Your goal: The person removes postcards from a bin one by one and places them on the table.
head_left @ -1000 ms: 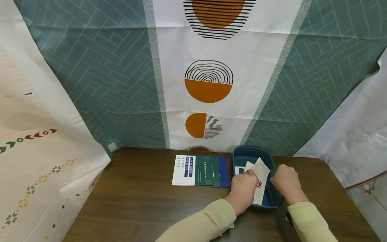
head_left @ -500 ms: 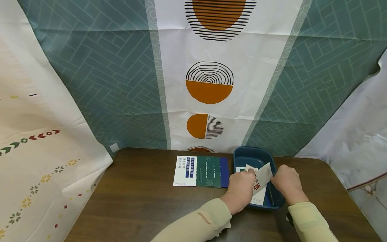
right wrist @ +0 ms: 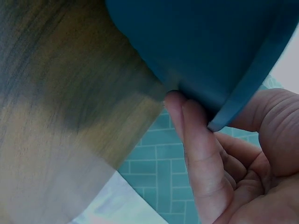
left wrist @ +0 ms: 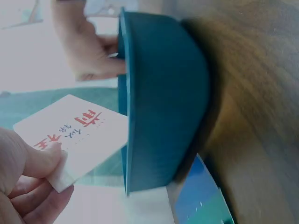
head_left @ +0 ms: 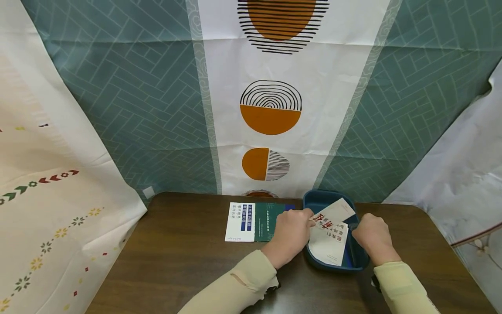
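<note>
My left hand (head_left: 290, 233) pinches a white card (head_left: 338, 210) with red and dark characters between thumb and fingers, over the left side of a dark blue plastic bin (head_left: 318, 198). In the left wrist view, the held card (left wrist: 100, 133) is tilted beside the bin's rim. Under it, another white printed card (head_left: 327, 247) lies in the bin, with something blue and green partly covered below. My right hand (head_left: 371, 236) grips the bin's right rim, thumb inside and fingers along the outer wall (right wrist: 201, 51) in the right wrist view.
Left of the bin, a white card (head_left: 240, 224) and a green card (head_left: 263, 220) lie overlapping in a row on the brown wooden table (head_left: 176, 261). A blue card (head_left: 289, 206) is mostly hidden by my left hand. A patterned cloth (head_left: 164, 109) hangs behind the table.
My left hand has drawn a white card out of the bin and moved left, now covering most of the blue card on the table. The right hand stays at the rim.
</note>
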{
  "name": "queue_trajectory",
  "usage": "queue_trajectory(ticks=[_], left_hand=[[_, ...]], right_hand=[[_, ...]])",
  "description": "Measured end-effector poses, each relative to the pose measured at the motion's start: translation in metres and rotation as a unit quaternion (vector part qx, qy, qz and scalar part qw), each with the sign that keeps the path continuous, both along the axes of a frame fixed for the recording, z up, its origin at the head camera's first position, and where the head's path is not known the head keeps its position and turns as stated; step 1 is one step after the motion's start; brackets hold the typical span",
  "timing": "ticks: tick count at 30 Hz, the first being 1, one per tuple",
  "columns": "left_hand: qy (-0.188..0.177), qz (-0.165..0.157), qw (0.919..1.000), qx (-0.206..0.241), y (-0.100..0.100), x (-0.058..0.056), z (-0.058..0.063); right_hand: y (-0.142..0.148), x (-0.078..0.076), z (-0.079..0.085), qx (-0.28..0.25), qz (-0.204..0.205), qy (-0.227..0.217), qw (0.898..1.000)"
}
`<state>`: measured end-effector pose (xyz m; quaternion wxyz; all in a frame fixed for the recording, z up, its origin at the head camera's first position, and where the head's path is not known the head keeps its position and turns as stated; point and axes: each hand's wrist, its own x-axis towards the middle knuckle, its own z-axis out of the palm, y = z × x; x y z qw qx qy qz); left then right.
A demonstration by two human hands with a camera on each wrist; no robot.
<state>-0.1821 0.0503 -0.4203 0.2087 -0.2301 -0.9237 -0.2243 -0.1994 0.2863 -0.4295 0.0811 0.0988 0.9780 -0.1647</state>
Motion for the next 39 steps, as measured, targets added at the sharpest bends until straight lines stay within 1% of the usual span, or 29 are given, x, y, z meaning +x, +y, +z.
queue_trajectory(ticks=[2, 4, 7, 10, 14, 18, 20, 22, 25, 29, 32, 36, 39], left_hand=[[-0.006, -0.007, 0.9988, 0.048, -0.01, -0.002, 0.002], [-0.004, -0.005, 0.9963, 0.086, -0.021, -0.004, 0.003], [0.002, 0.004, 0.9916, 0.129, -0.036, -0.008, 0.005], [-0.003, 0.012, 0.9852, 0.171, -0.051, -0.01, 0.01], [0.001, 0.022, 0.9769, 0.213, -0.069, -0.011, 0.016], [0.006, 0.038, 0.97, 0.24, -0.086, -0.012, 0.02], [0.002, 0.046, 0.9652, 0.257, -0.095, -0.012, 0.021], [-0.003, 0.061, 0.9601, 0.273, -0.104, -0.012, 0.021], [-0.005, 0.092, 0.9532, 0.288, -0.12, -0.012, 0.018], [-0.003, 0.133, 0.9479, 0.289, -0.141, -0.014, 0.012], [-0.002, 0.149, 0.9457, 0.289, -0.154, -0.016, 0.009], [0.0, 0.167, 0.9409, 0.295, -0.169, -0.018, 0.005], [-0.009, 0.187, 0.9361, 0.298, -0.179, -0.019, 0.001]], right_hand=[[0.0, 0.0, -0.001, 0.003, -0.001, 0.002, 1.0], [0.0, 0.0, -0.002, 0.006, -0.002, 0.005, 1.0], [0.0, 0.0, -0.004, 0.006, -0.005, 0.01, 1.0], [0.0, 0.0, -0.004, 0.007, -0.006, 0.013, 1.0], [0.0, 0.0, -0.003, 0.009, -0.009, 0.011, 1.0], [0.001, 0.0, -0.003, 0.009, -0.01, 0.01, 1.0], [0.001, 0.0, -0.003, 0.009, -0.012, 0.013, 1.0], [0.001, 0.0, -0.004, 0.006, -0.012, 0.016, 1.0], [0.001, 0.0, -0.006, 0.001, -0.012, 0.015, 1.0], [0.001, 0.0, -0.008, 0.003, -0.013, 0.016, 1.0], [0.002, 0.0, -0.008, 0.006, -0.013, 0.029, 0.999], [0.003, -0.001, -0.007, 0.012, -0.007, 0.046, 0.999], [0.002, -0.002, -0.006, 0.015, -0.006, 0.045, 0.999]])
